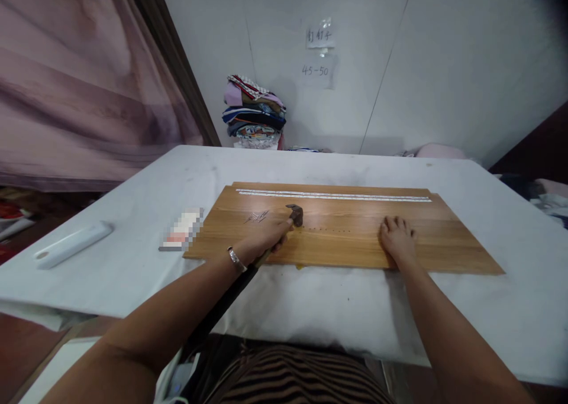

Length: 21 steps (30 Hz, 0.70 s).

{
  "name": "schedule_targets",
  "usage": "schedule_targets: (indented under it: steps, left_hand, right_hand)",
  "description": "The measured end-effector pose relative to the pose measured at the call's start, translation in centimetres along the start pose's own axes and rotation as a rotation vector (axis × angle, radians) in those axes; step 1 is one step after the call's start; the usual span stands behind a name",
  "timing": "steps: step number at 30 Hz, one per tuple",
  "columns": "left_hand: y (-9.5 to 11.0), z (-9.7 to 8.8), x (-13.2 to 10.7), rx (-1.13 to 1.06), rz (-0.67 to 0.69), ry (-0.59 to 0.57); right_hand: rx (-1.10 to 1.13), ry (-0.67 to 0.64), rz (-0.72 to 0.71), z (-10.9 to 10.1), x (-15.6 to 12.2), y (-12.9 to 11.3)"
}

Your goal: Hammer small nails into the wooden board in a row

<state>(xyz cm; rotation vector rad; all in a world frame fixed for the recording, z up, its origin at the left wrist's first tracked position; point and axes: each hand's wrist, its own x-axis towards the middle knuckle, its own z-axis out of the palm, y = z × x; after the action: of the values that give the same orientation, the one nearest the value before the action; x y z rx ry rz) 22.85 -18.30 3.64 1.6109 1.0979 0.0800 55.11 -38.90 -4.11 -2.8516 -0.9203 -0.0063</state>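
Your left hand (266,238) is closed around the handle of a hammer (295,213), gripping it close under the head. The head sits just over the middle of the wooden board (346,244). Your right hand (397,238) lies open and flat, palm down, on the board's right half near its front edge. A row of small nails (326,230) runs across the board between the hammer head and your right hand. I cannot tell whether the head touches the leftmost one. A few loose nails (256,217) lie on the board's left part, just beyond your left hand.

With a grip that short, I judge that light, straight taps suit best. Bring the face down square on the nail head so the nail does not bend. Press the board down with the flat hand, well clear of the row, so the board does not skate on the white surface (310,161).

On the wall behind the board, a paper label (316,71) reads "45-50". The note (320,36) above it carries handwritten characters too small to read surely. A white strip (332,195) along the board's far edge shows no legible writing.
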Motion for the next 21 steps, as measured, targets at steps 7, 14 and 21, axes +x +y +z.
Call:
schedule_targets:
  steps: [7, 14, 21]
  left_hand:
    - [0.32, -0.38, 0.01, -0.001, 0.011, -0.035]
    - [0.59, -0.19, -0.31, 0.013, -0.008, -0.014]
    - [0.76, -0.11, -0.66, 0.01, -0.003, -0.001]
  right_hand:
    - [-0.008, -0.007, -0.007, 0.07, 0.09, 0.12]
    - [-0.033, -0.006, -0.005, 0.06, 0.03, 0.05]
    - [-0.014, -0.005, -0.006, -0.17, -0.01, -0.01]
